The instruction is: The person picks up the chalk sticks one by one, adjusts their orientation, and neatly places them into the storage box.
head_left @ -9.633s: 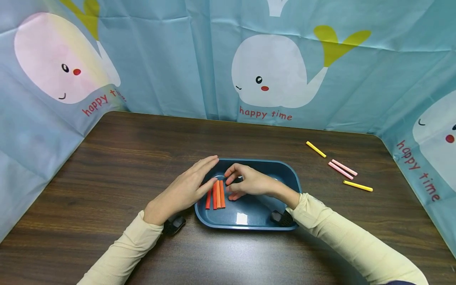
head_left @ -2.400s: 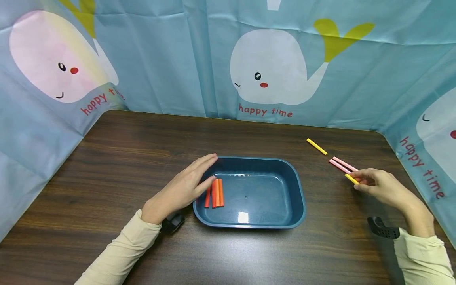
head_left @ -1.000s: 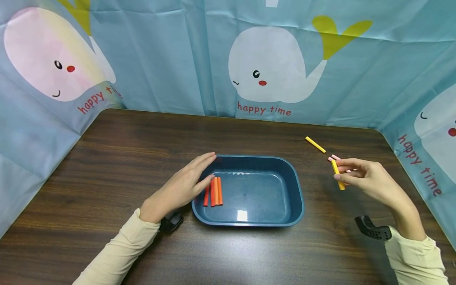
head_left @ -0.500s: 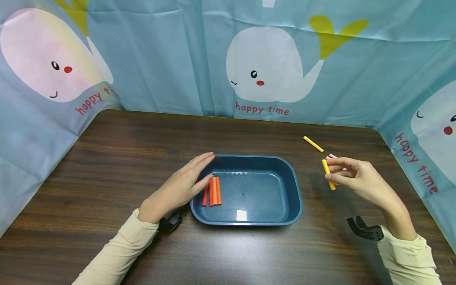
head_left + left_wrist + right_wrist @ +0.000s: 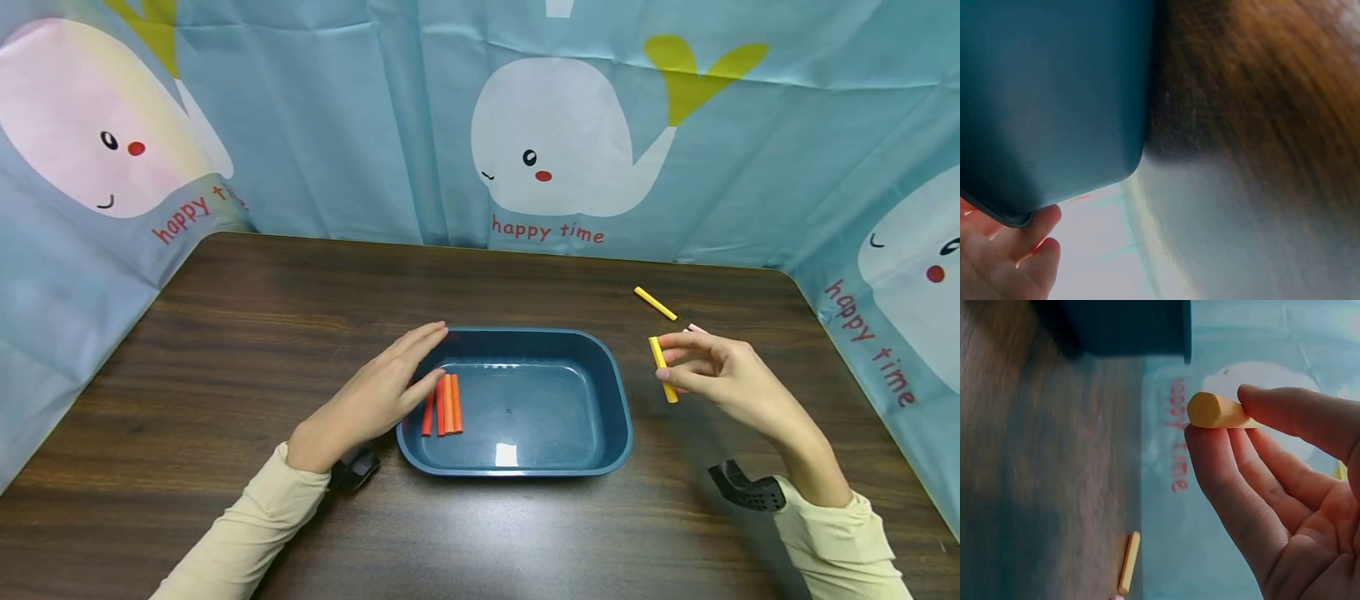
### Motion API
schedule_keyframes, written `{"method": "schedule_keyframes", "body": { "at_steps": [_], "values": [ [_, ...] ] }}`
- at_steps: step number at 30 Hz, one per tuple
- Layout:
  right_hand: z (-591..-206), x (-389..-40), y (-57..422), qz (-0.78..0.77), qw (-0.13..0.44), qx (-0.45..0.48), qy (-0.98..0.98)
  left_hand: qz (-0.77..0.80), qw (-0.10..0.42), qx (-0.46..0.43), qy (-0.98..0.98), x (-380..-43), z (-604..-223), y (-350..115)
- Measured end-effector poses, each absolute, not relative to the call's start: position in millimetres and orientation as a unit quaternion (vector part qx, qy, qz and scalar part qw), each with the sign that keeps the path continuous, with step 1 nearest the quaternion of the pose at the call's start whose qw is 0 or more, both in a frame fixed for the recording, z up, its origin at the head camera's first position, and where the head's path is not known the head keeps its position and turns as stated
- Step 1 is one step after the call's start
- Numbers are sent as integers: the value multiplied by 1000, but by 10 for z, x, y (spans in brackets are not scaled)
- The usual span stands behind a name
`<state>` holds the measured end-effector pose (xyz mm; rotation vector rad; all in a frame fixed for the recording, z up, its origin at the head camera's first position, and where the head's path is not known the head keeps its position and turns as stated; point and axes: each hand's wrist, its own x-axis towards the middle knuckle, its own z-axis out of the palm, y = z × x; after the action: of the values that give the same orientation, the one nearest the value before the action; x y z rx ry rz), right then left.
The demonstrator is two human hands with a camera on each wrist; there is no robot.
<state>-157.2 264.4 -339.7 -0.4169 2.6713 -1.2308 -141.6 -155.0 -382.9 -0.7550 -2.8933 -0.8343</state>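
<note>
Right hand [image 5: 723,372] has moved inward, thumb and fingertips pinching a yellow stick [image 5: 657,354] just short of the tray [image 5: 540,417]; only one yellow [image 5: 656,303] lies loose beyond it. Left hand [image 5: 371,400]: fingers straight, touching tray's rim.

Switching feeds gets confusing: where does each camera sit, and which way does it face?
Head: on the person's head, facing forward and down at the blue tray; left hand, right hand and sleeves show.
Left wrist: on that wrist, facing the tray's outer side and the table; part of the left hand shows.
Right wrist: on that wrist, facing the held yellow stick; part of the right hand shows.
Shared: head and right wrist both show that stick.
</note>
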Motion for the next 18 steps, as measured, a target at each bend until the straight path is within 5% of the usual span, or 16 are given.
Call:
{"method": "schedule_keyframes", "body": {
  "at_steps": [18],
  "values": [
    [-3240, -1582, 2250, -459, 148, -169, 860, -271, 24, -243, -931, -1416, -3837, -1542]
  ]
}}
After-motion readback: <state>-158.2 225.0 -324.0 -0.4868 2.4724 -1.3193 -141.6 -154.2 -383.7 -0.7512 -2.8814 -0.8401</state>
